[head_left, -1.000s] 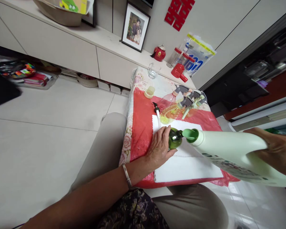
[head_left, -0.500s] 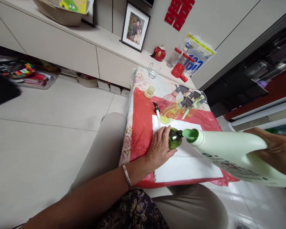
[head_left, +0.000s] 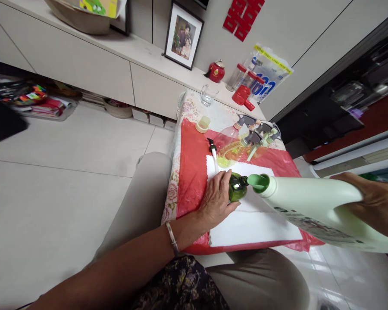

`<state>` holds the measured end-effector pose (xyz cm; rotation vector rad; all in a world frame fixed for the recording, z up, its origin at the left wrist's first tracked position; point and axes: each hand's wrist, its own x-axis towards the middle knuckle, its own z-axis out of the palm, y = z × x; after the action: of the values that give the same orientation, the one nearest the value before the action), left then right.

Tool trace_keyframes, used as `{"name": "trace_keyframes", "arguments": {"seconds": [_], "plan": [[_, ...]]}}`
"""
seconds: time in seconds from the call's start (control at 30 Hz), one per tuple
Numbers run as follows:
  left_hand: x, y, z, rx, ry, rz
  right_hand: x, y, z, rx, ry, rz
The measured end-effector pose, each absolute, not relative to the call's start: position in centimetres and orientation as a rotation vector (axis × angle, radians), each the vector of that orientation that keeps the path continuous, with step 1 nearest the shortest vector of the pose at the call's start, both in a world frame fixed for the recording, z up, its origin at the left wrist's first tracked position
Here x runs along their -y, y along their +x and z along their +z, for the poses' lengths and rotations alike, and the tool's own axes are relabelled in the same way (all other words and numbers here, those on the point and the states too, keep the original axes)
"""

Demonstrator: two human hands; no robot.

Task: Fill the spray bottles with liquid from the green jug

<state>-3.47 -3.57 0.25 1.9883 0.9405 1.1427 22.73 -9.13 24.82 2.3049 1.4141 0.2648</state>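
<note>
My left hand (head_left: 217,198) is wrapped round a small dark green bottle (head_left: 237,188) that stands on a white cloth (head_left: 252,219). My right hand (head_left: 373,202) grips the back of a big pale green jug (head_left: 313,209), tipped on its side. The jug's open spout (head_left: 258,181) sits right at the small bottle's mouth. A pump head with its white tube (head_left: 213,153) lies on the cloth just beyond my left hand.
A small table with a red plastic cover (head_left: 190,172) holds several spray bottles (head_left: 245,140), a pale cap (head_left: 202,124) and a glass (head_left: 208,95). Behind are a low cabinet (head_left: 93,64), a framed photo (head_left: 183,34) and red jars (head_left: 216,71). My knees flank the table; tiled floor lies left.
</note>
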Motion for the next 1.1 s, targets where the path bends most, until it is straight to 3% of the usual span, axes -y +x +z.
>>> {"name": "trace_keyframes", "arguments": {"seconds": [1.1], "plan": [[3.5, -3.4, 0.1, -0.944, 1.991, 1.138, 8.6, 21.0, 25.3, -1.318, 2.371, 0.200]]}}
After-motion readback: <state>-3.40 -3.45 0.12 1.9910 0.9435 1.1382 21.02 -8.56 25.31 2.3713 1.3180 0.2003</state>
